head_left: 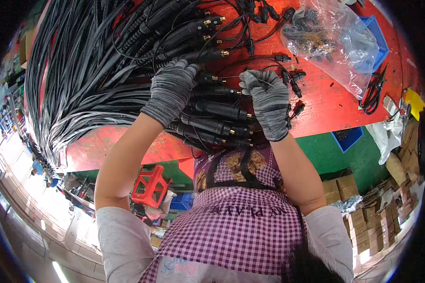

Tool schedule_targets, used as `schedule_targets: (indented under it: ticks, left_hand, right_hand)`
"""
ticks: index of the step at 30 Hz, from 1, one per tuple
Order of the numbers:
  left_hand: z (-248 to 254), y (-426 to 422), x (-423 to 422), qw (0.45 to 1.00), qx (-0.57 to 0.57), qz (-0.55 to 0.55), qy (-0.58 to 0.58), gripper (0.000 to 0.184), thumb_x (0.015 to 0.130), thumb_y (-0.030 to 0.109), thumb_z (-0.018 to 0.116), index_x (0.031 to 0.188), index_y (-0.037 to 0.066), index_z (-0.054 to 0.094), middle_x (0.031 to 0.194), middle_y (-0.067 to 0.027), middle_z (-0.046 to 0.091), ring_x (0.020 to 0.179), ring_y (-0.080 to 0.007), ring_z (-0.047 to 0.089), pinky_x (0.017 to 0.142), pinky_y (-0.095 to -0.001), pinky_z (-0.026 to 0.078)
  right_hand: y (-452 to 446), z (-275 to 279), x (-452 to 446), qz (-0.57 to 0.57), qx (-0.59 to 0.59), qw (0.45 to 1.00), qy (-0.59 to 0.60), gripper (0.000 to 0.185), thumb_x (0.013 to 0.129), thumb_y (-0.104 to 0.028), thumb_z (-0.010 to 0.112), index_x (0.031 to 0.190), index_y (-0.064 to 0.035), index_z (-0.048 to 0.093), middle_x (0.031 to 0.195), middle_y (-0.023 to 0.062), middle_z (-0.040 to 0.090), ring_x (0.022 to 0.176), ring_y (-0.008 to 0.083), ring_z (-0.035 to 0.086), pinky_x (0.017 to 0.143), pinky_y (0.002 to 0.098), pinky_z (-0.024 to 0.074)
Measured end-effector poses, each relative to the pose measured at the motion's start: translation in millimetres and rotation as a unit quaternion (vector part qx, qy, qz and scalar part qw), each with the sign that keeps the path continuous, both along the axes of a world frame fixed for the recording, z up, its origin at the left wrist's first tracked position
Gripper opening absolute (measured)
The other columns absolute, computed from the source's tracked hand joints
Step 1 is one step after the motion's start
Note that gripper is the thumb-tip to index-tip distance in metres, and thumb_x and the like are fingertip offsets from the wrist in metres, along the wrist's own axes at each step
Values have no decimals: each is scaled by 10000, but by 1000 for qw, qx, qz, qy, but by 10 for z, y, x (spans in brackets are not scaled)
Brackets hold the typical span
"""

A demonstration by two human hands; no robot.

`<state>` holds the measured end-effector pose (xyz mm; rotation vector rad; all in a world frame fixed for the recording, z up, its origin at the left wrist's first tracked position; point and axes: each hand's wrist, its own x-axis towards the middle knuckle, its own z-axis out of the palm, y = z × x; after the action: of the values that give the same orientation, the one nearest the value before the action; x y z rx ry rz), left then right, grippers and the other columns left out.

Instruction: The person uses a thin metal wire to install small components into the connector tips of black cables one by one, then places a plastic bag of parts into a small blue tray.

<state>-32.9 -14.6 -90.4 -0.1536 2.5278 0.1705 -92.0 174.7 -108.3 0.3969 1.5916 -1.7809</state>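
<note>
My left hand (pixel 174 87), in a grey striped knit glove, is closed around a black cable connector (pixel 204 77) with a brass tip, part of it hidden by the fingers. My right hand (pixel 268 99), gloved alike, has thumb and fingers pinched on a thin rod or wire (pixel 230 77). The rod reaches left to the brass tip of the held connector; whether it touches cannot be made out. More black connectors (pixel 222 109) with brass ends lie in a row below and above my hands, ends facing right.
A thick bundle of black cables (pixel 75 80) covers the left of the red table (pixel 326 104). A clear plastic bag (pixel 335 42) of small parts lies at upper right, by a blue bin (pixel 375 40) and scissors (pixel 377 92). A red stool (pixel 150 186) stands below.
</note>
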Motion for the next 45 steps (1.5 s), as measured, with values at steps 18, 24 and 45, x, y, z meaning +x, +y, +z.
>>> schedule_targets:
  ticks: [18, 24, 45]
  left_hand:
    - [7, -169, 159, 971, 49, 58, 228, 348, 697, 179, 614, 1036, 123, 557, 898, -109, 522, 850, -285, 508, 737, -368, 450]
    - [-58, -158, 111, 970, 32, 42, 238, 368, 669, 170, 641, 1027, 133, 568, 952, -86, 521, 891, -259, 499, 788, -359, 430]
    - [-17, -305, 75, 974, 71, 4, 217, 365, 683, 191, 623, 1040, 148, 559, 991, -43, 560, 917, -250, 503, 840, -356, 385]
  right_hand:
    - [-72, 158, 108, 42, 79, 978, 186, 99, 768, -89, 637, 832, -20, 606, 762, 19, 628, 667, 61, 556, 646, 205, 451]
    - [-130, 95, -153, 59, -4, 987, 148, 73, 796, -81, 606, 821, -20, 576, 731, 34, 614, 660, 64, 556, 608, 184, 451]
    - [-303, 129, -145, 102, -16, 986, 131, 74, 779, -84, 625, 816, -28, 595, 728, 15, 605, 626, 56, 540, 579, 188, 443]
